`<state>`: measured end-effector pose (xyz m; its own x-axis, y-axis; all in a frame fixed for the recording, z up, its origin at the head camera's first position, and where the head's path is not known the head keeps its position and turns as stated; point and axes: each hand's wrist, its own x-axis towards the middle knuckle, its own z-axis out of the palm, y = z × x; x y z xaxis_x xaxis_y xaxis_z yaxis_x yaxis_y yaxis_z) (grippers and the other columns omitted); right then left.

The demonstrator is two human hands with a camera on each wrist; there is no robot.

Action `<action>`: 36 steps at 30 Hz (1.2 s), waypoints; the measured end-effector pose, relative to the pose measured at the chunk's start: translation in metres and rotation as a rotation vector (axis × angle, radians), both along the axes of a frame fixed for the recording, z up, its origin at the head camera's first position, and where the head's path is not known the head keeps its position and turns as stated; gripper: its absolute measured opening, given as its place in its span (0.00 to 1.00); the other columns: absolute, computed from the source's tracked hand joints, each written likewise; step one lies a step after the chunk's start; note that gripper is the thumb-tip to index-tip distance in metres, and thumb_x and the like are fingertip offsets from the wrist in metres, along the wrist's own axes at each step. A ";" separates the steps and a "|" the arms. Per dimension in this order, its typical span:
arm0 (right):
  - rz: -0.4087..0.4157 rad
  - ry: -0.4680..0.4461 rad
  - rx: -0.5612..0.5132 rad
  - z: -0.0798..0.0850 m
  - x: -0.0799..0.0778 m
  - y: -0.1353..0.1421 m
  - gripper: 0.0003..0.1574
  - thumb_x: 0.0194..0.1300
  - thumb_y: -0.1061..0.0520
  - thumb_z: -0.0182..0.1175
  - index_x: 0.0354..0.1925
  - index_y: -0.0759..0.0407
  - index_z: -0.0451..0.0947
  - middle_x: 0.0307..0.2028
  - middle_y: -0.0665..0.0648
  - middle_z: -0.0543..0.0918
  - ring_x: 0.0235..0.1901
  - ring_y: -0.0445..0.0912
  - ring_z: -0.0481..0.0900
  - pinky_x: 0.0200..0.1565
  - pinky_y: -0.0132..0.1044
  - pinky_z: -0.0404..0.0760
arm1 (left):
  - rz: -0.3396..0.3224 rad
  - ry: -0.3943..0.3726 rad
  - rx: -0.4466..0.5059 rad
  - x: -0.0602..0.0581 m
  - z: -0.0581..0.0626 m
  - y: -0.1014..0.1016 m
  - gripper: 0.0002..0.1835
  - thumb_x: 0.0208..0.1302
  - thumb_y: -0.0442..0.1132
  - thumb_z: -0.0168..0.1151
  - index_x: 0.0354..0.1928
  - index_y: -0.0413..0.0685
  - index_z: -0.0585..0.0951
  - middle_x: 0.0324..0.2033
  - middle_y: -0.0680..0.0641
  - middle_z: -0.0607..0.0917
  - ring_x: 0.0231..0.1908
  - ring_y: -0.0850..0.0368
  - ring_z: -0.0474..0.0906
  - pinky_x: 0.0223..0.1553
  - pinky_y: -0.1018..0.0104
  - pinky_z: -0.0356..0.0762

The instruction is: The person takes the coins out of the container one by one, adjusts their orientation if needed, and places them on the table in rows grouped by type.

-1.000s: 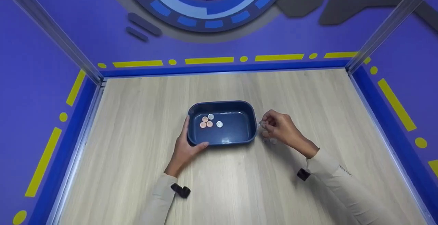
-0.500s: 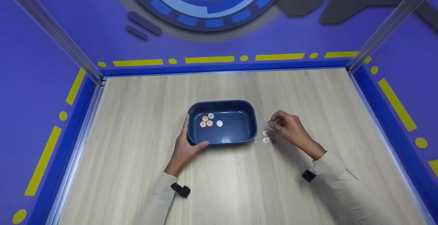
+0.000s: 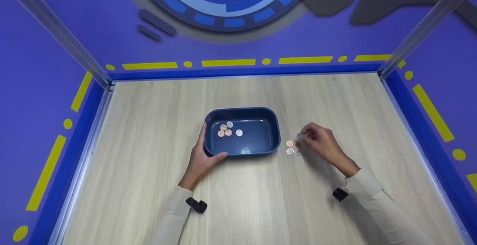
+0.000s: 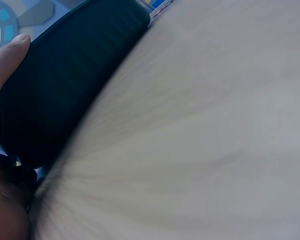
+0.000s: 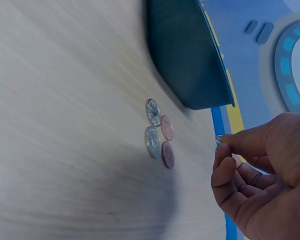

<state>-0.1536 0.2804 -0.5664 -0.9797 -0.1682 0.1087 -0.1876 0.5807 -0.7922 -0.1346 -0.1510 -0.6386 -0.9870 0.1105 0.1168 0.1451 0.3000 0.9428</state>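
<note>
Left hand point(image 3: 200, 160) against tray point(image 3: 257, 140), five coins point(image 3: 228, 133) inside

Left hand point(image 3: 200, 161) gripped the blue container point(image 3: 259, 139) at its left side, thumb on the near wall. Inside, left of middle: three copper coins point(image 3: 221, 133) clustered with one silver coin point(image 3: 230, 124), another silver one point(image 3: 239, 133) just apart. Right hand point(image 3: 323, 142) pinched a greyish coin point(image 3: 300, 136) right of the container. Small coin group point(image 3: 290, 151) on the tabletop point(image 3: 242, 193) near it, partly hidden. Pale sleeves point(image 3: 372, 196), black device point(image 3: 340, 194) near each cuff. Purple-blue wall point(image 3: 93, 21) behind, yellow dashes point(image 3: 228, 64) low down.
</note>
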 end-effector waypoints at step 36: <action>-0.045 -0.101 0.063 -0.034 0.033 0.019 0.06 0.71 0.70 0.72 0.43 0.65 0.86 0.36 0.56 0.89 0.35 0.46 0.84 0.36 0.29 0.80 | -0.003 0.021 0.008 -0.001 0.001 0.001 0.70 0.57 0.53 0.86 0.91 0.48 0.47 0.85 0.35 0.59 0.81 0.35 0.61 0.80 0.37 0.60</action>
<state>-0.1202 0.2997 -0.6001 -0.9919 -0.1269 -0.0001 -0.0813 0.6360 -0.7674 -0.1353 -0.1501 -0.6375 -0.9841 0.1121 0.1380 0.1653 0.2923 0.9419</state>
